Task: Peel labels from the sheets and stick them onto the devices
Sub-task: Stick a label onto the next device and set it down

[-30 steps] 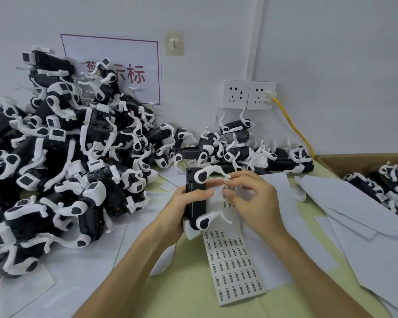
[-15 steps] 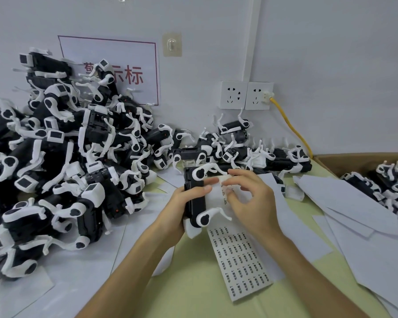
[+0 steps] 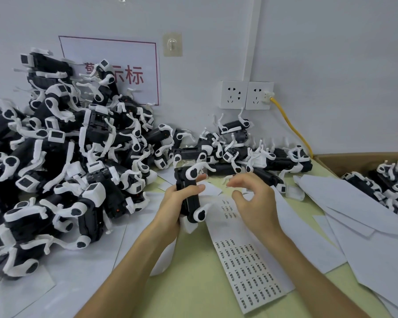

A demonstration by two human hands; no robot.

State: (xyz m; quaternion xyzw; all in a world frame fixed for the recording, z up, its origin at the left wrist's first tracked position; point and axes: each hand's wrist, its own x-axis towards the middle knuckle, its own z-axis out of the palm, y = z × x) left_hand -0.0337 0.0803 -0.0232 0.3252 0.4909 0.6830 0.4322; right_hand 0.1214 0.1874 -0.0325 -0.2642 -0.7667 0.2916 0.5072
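- Wrapping the device [image 3: 191,206], the left grip [image 3: 172,204] holds it upright mid-surface.
- Right grip [image 3: 256,203] curls over the sheet [image 3: 251,271]; label pinched? Cannot tell.
- Keep device steady; press label flat.

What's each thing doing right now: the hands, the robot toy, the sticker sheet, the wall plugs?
left hand, gripping the device
device, held upright
right hand, blurred above the label sheet, fingers curled
label sheet, lying flat, upper rows mostly peeled
right socket, yellow cable plugged in
left socket, empty
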